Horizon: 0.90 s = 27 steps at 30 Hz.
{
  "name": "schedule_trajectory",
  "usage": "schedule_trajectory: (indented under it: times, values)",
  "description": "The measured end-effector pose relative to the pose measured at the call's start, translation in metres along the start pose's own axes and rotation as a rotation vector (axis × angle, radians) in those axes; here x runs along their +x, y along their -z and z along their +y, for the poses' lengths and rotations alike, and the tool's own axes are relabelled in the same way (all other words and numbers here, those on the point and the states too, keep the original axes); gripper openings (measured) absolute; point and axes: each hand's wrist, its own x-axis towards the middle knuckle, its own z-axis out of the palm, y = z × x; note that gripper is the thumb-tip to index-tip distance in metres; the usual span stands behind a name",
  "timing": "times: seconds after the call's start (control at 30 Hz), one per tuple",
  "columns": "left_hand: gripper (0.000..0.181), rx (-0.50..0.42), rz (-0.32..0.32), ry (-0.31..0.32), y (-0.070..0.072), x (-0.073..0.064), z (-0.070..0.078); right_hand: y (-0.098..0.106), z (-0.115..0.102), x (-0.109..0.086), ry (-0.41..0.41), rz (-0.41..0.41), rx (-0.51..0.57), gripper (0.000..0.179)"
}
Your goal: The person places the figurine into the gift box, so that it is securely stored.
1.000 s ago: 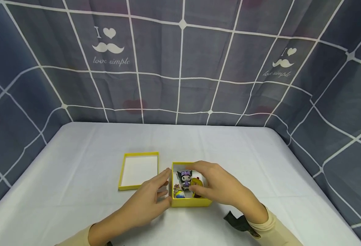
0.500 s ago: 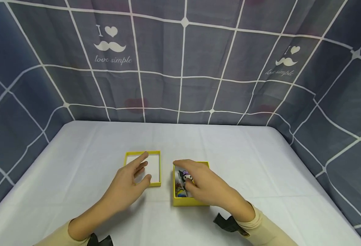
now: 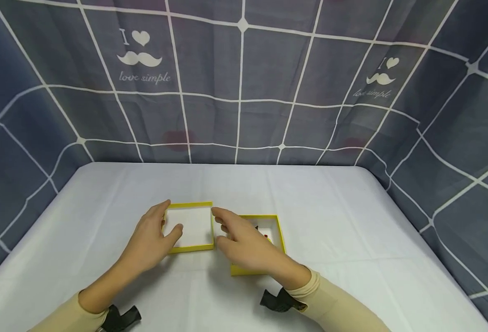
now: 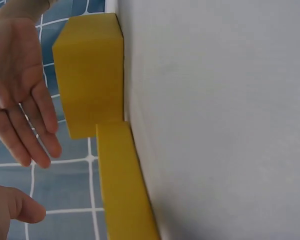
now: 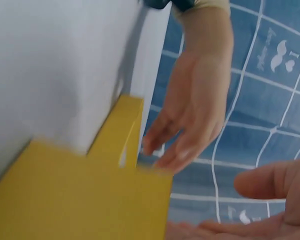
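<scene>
A shallow yellow box lid [image 3: 192,248] with a white inside lies open side up on the table. My left hand [image 3: 150,240] is at its left edge, fingers extended and thumb spread over the near left corner; whether it touches cannot be told. To the right stands the deeper yellow box [image 3: 279,230]. Above its left side hovers my right hand [image 3: 244,242], fingertips near the lid's right edge and holding nothing. That hand hides most of the box's contents; only a bit of a yellow figurine [image 3: 268,239] shows. The left wrist view shows the box's outer wall [image 4: 87,75] beyond the lid's side [image 4: 125,185].
A white cloth [image 3: 331,221] covers the table. Dark grey checked curtains [image 3: 211,78] with white lines rise behind it and on both sides. Black straps [image 3: 121,318] hang at both wrists.
My left hand has gone from the box's left side across to the lid's left edge. My right hand has moved left, off the figurines, toward the lid.
</scene>
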Motion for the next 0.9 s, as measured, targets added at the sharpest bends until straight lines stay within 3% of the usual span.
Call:
schedule_trajectory:
  times: [0.13,0.3,0.5,0.67,0.73,0.9]
  values:
    - [0.067,0.0,-0.007,0.02,0.001,0.0,-0.005,-0.014,-0.009,0.01,-0.103,-0.02,0.137,0.065]
    - [0.064,0.009,-0.004,0.041,0.0,0.0,-0.01,-0.031,-0.012,0.02,-0.214,0.013,0.212,0.073]
    - [0.044,0.011,-0.009,0.046,0.0,-0.001,-0.015,-0.045,-0.013,0.027,-0.236,0.074,0.327,0.074]
    - [0.023,0.011,-0.02,0.057,0.001,-0.001,-0.017,-0.051,-0.015,0.027,-0.313,0.078,0.376,0.082]
    - [0.018,0.009,-0.03,0.064,0.001,0.0,-0.018,-0.052,-0.015,0.027,-0.323,0.085,0.389,0.071]
    - [0.012,0.015,-0.036,0.061,0.0,0.0,-0.018,-0.053,-0.013,0.03,-0.323,0.104,0.428,0.022]
